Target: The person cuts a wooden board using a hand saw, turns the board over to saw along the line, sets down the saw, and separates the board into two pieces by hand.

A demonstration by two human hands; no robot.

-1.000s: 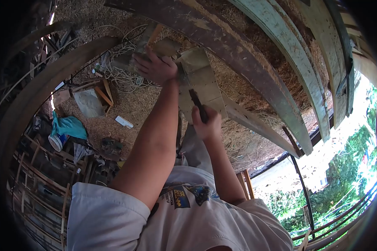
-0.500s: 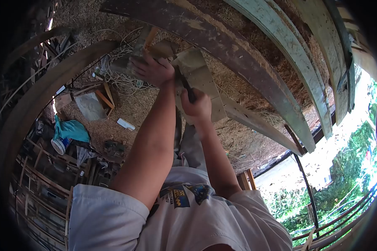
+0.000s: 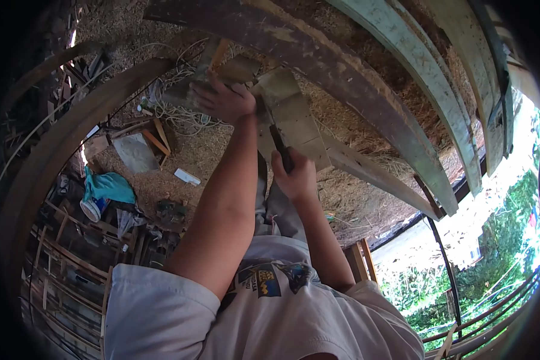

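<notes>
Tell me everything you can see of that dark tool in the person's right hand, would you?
The dark tool is long, narrow and nearly straight, with a thick, almost black section whose material is hard to tell. The right hand is closed around its near end. It points away from the body, slanting toward the left hand. Beyond the dark section runs a thinner, greyer length, perhaps a metal blade, seen over the pale panel. The far tip, and whether it touches the panel, cannot be made out.
</notes>
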